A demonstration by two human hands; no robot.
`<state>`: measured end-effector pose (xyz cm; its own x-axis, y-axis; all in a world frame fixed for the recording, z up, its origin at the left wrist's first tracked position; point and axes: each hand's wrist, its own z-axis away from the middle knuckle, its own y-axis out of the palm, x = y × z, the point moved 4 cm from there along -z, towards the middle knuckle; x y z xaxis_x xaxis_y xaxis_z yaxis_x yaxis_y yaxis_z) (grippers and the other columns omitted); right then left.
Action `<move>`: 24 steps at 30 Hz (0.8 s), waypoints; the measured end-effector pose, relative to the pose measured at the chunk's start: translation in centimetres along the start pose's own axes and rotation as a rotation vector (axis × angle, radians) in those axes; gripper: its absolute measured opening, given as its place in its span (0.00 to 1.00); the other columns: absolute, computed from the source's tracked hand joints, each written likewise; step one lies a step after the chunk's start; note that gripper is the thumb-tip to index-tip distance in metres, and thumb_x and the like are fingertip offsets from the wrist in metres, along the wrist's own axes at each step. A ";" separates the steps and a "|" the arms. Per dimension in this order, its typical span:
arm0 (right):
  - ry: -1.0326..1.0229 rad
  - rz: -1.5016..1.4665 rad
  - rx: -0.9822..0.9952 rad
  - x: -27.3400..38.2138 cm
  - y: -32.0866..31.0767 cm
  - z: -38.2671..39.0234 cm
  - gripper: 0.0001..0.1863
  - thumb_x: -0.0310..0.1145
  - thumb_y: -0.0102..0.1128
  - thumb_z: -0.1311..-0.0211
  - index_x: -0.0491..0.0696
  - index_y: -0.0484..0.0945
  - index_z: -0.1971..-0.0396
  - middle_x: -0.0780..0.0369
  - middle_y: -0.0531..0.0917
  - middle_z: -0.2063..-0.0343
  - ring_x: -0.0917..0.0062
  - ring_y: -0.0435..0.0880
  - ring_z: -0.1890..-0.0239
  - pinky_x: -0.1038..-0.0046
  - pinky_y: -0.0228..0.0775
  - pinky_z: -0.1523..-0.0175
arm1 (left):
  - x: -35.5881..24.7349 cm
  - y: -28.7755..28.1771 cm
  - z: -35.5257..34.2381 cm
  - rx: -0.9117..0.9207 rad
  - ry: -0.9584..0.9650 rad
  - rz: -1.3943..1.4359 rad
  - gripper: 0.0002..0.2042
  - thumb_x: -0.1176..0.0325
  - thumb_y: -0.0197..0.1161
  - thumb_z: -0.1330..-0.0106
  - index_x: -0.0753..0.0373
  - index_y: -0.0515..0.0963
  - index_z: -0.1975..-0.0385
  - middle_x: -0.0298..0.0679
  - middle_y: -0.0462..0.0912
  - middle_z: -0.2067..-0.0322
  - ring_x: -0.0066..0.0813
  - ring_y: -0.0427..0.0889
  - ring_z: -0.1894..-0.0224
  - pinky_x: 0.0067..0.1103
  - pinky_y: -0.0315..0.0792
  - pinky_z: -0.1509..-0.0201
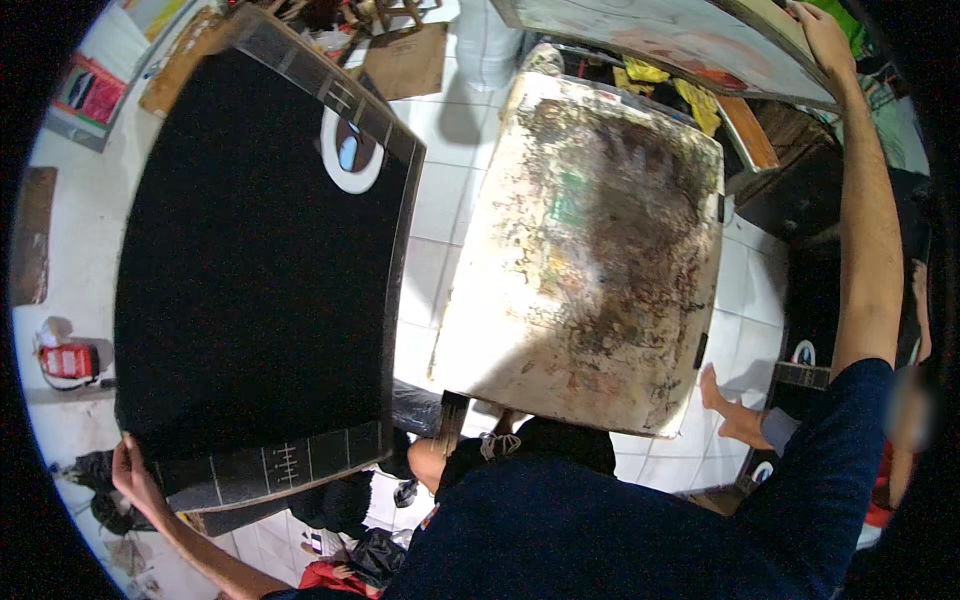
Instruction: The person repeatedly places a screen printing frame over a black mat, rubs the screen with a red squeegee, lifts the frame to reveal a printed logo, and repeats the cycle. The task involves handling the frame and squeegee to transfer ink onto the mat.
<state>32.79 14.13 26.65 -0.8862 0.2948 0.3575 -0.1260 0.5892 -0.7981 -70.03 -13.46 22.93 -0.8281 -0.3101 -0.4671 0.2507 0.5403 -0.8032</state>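
On the left stands a large black panel with lined bands along two edges and a white ring near its far right corner. My left hand is closed on the panel's near left edge, thumb and fingers pinching the rim. At the far right, my raised right hand is closed over the upper edge of a framed painted canvas, which is tilted. Between them lies a white tabletop heavily stained with dark and coloured paint.
White floor tiles surround the tabletop. Yellow crumpled pieces and a wooden board lie beyond it. Bare feet show at right. A red box sits at the far left, and dark bags lie near me.
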 end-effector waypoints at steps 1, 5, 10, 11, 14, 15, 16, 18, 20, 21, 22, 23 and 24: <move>0.011 0.001 -0.015 0.0 -0.1 -0.1 0.27 0.52 0.58 0.36 0.43 0.87 0.51 0.46 0.85 0.48 0.51 0.82 0.43 0.55 0.69 0.37 | 1.4 -2.2 -0.3 0.021 -0.020 0.110 0.15 0.62 0.61 0.23 0.71 0.83 0.60 0.30 0.82 0.67 0.16 0.73 0.66 0.18 0.68 0.59; 0.027 0.056 -0.013 0.1 -0.2 -0.2 0.29 0.54 0.58 0.38 0.45 0.87 0.52 0.47 0.85 0.49 0.50 0.82 0.44 0.54 0.69 0.36 | 5.3 -3.5 1.0 0.003 -0.110 0.197 0.16 0.56 0.62 0.24 0.65 0.83 0.65 0.28 0.79 0.69 0.19 0.72 0.66 0.22 0.67 0.58; -0.054 0.069 -0.084 0.2 0.0 0.8 0.23 0.49 0.57 0.36 0.43 0.86 0.60 0.49 0.88 0.62 0.58 0.87 0.59 0.62 0.75 0.50 | 6.9 13.2 8.4 -0.018 -0.325 0.814 0.14 0.60 0.62 0.26 0.62 0.79 0.72 0.27 0.75 0.73 0.20 0.71 0.68 0.23 0.65 0.63; -0.040 0.074 -0.079 0.1 0.0 0.9 0.23 0.49 0.56 0.36 0.43 0.86 0.59 0.49 0.88 0.60 0.57 0.87 0.57 0.61 0.75 0.48 | 6.7 16.5 9.9 -0.047 -0.320 0.710 0.13 0.61 0.62 0.26 0.61 0.79 0.73 0.27 0.75 0.74 0.19 0.70 0.70 0.22 0.64 0.65; -0.022 0.075 -0.061 -0.3 0.3 1.3 0.23 0.50 0.55 0.36 0.46 0.86 0.58 0.49 0.88 0.58 0.56 0.87 0.55 0.60 0.75 0.47 | 5.0 25.9 13.6 0.138 -0.240 0.709 0.14 0.63 0.62 0.25 0.59 0.77 0.75 0.25 0.74 0.77 0.17 0.68 0.74 0.20 0.61 0.70; -0.005 0.089 -0.065 -0.5 0.4 1.4 0.23 0.50 0.55 0.37 0.46 0.87 0.58 0.49 0.88 0.59 0.56 0.87 0.55 0.60 0.75 0.47 | 4.5 28.9 14.2 0.243 -0.275 0.711 0.14 0.63 0.61 0.25 0.59 0.78 0.75 0.25 0.74 0.77 0.16 0.68 0.74 0.20 0.61 0.71; 0.007 0.100 -0.069 -0.6 0.5 1.4 0.23 0.51 0.55 0.37 0.46 0.87 0.59 0.49 0.88 0.59 0.56 0.87 0.55 0.60 0.75 0.47 | 3.8 31.7 15.0 0.347 -0.297 0.709 0.15 0.63 0.61 0.24 0.60 0.78 0.75 0.24 0.74 0.77 0.16 0.68 0.74 0.20 0.61 0.71; 0.001 0.103 -0.068 -0.7 0.6 1.6 0.24 0.52 0.55 0.38 0.47 0.87 0.60 0.49 0.88 0.60 0.56 0.88 0.56 0.60 0.76 0.48 | 1.9 36.8 17.6 0.380 -0.258 0.656 0.15 0.62 0.61 0.24 0.63 0.80 0.73 0.24 0.74 0.77 0.15 0.68 0.74 0.20 0.61 0.71; 0.006 0.099 -0.071 -0.8 0.6 1.8 0.24 0.52 0.55 0.38 0.47 0.87 0.61 0.50 0.88 0.61 0.56 0.88 0.56 0.60 0.76 0.48 | -0.3 41.3 19.7 0.451 -0.230 0.473 0.14 0.62 0.61 0.25 0.66 0.82 0.70 0.24 0.74 0.78 0.14 0.67 0.74 0.19 0.61 0.71; 0.005 0.098 -0.071 -0.8 0.6 1.8 0.24 0.52 0.55 0.38 0.47 0.87 0.61 0.50 0.88 0.61 0.56 0.88 0.56 0.60 0.76 0.49 | -1.7 42.9 21.0 0.495 -0.168 0.549 0.14 0.62 0.61 0.24 0.66 0.82 0.69 0.24 0.74 0.78 0.14 0.67 0.74 0.20 0.61 0.71; 0.003 0.094 -0.071 -0.7 0.7 1.9 0.23 0.51 0.54 0.39 0.47 0.87 0.62 0.49 0.88 0.61 0.56 0.88 0.57 0.60 0.76 0.49 | -3.0 44.7 22.3 0.534 -0.142 0.537 0.14 0.62 0.61 0.24 0.67 0.82 0.69 0.24 0.74 0.78 0.14 0.67 0.74 0.20 0.61 0.71; -0.018 0.099 -0.061 -0.6 0.7 2.0 0.24 0.51 0.54 0.39 0.46 0.87 0.62 0.49 0.88 0.61 0.56 0.88 0.57 0.60 0.76 0.49 | -3.9 46.4 23.7 0.606 -0.219 0.582 0.15 0.62 0.60 0.24 0.67 0.82 0.69 0.24 0.74 0.78 0.15 0.67 0.74 0.20 0.61 0.71; -0.013 0.103 -0.059 -0.5 0.6 2.1 0.24 0.51 0.54 0.39 0.46 0.87 0.62 0.49 0.88 0.61 0.56 0.88 0.56 0.60 0.76 0.48 | -4.9 47.7 24.6 0.657 -0.218 0.642 0.15 0.62 0.60 0.24 0.67 0.82 0.70 0.24 0.73 0.78 0.15 0.66 0.75 0.20 0.60 0.72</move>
<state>32.22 12.79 24.95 -0.8988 0.3464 0.2686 -0.0079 0.5999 -0.8001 -41.64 -5.46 -22.15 -0.3377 -0.2814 -0.8982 0.9139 0.1303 -0.3844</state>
